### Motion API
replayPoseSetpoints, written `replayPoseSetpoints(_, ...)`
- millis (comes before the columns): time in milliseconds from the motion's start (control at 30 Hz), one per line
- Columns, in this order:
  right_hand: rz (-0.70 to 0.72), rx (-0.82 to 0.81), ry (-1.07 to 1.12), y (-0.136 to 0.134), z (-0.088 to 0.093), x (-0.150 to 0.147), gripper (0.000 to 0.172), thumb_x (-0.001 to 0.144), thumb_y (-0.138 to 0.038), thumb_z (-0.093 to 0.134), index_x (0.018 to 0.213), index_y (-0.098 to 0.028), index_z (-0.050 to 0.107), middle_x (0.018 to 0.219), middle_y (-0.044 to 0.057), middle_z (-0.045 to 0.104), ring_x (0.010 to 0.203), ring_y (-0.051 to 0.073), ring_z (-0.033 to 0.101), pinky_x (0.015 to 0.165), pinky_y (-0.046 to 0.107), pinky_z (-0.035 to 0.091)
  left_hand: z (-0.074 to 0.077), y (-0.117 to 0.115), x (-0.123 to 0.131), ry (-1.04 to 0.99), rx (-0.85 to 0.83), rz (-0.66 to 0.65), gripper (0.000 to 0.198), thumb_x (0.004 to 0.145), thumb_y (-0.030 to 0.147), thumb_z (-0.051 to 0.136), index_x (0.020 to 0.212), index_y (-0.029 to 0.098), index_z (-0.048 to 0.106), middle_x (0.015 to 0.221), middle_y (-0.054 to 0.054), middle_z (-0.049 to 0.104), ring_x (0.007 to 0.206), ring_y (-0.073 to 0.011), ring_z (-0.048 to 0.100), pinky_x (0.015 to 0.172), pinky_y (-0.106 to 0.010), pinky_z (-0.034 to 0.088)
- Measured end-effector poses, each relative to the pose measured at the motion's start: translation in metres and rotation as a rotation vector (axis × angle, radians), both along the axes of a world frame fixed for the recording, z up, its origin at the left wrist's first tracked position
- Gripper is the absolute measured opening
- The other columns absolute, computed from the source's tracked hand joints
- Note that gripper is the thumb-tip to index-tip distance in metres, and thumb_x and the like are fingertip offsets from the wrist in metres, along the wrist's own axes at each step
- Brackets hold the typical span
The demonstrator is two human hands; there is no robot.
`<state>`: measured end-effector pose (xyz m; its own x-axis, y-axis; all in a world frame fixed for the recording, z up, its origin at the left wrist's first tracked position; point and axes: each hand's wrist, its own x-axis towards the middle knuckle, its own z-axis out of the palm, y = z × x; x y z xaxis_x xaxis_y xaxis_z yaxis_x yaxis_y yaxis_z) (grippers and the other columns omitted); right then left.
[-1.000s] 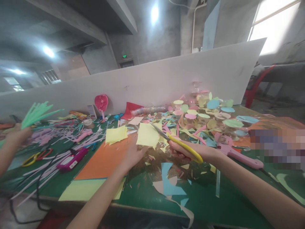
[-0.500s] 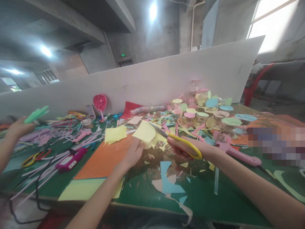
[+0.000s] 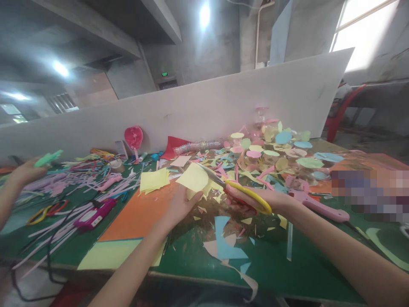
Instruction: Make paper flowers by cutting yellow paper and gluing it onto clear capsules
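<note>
My left hand (image 3: 179, 207) pinches a piece of yellow paper (image 3: 193, 178) above the green table (image 3: 281, 273). My right hand (image 3: 255, 198) grips yellow-handled scissors (image 3: 236, 189), whose blades point left and reach the paper's right edge. Small paper offcuts lie on the table below both hands. At the far left, another person's hand (image 3: 27, 172) holds a green paper piece (image 3: 47, 158).
An orange sheet (image 3: 140, 213) and a stack of yellow squares (image 3: 155, 180) lie to my left. Coloured paper circles on cups (image 3: 275, 149) crowd the back right. A pink tool (image 3: 319, 207) lies right of my hand. Paper strips, a magenta device (image 3: 94, 215) and a white divider board (image 3: 204, 111) are also here.
The yellow paper has turned in my left hand and now has a rounded edge instead of square corners; the scissors stay at it. The other person's green paper has dropped lower.
</note>
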<state>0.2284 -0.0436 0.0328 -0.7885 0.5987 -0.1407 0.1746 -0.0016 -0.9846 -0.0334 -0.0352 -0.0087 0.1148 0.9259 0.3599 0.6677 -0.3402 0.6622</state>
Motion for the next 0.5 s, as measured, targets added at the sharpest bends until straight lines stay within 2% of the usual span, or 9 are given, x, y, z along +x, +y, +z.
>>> replayPoseSetpoints(67,-0.005,-0.006,0.006,-0.0003,0.0010,-0.0005,0.049,0.091,-0.067,0.044,0.073,-0.021,0.043,0.063,-0.006,0.030,0.052,0.010,0.020,0.044,0.026,0.016,0.0001,-0.0001,-0.0010,0.014,0.008,0.002,0.059,0.087,0.054,0.055,0.135,0.020,0.051,0.127,-0.014,0.062,0.109,-0.0323,0.064,0.089,-0.045,0.053)
replayPoseSetpoints(200,-0.027,-0.007,0.006,-0.0006,0.0021,-0.0017,0.050,0.090,-0.069,0.043,0.073,-0.021,0.044,0.060,-0.006,0.032,0.050,0.009,0.023,0.043,0.024,0.019,-0.0002,0.0004,-0.0036,0.062,0.053,0.009,0.058,0.087,0.055,0.055,0.135,0.022,0.052,0.134,-0.014,0.059,0.122,-0.0338,0.057,0.095,-0.047,0.050)
replayPoseSetpoints(333,-0.031,0.022,-0.003,0.0004,0.0012,-0.0014,0.051,0.088,-0.070,0.045,0.074,-0.022,0.044,0.058,-0.007,0.034,0.047,0.007,0.025,0.040,0.022,0.021,-0.0003,0.0017,-0.0050,0.091,0.063,-0.012,0.057,0.088,0.056,0.053,0.134,0.022,0.052,0.132,-0.012,0.061,0.130,-0.0310,0.050,0.104,-0.046,0.043)
replayPoseSetpoints(500,-0.059,0.047,-0.016,0.0030,-0.0014,-0.0011,0.052,0.088,-0.071,0.044,0.071,-0.022,0.042,0.055,-0.008,0.034,0.044,0.006,0.026,0.038,0.020,0.021,-0.0002,0.0041,-0.0049,0.092,0.073,-0.004,0.056,0.086,0.057,0.054,0.131,0.022,0.054,0.131,-0.012,0.062,0.132,-0.0309,0.048,0.105,-0.045,0.041)
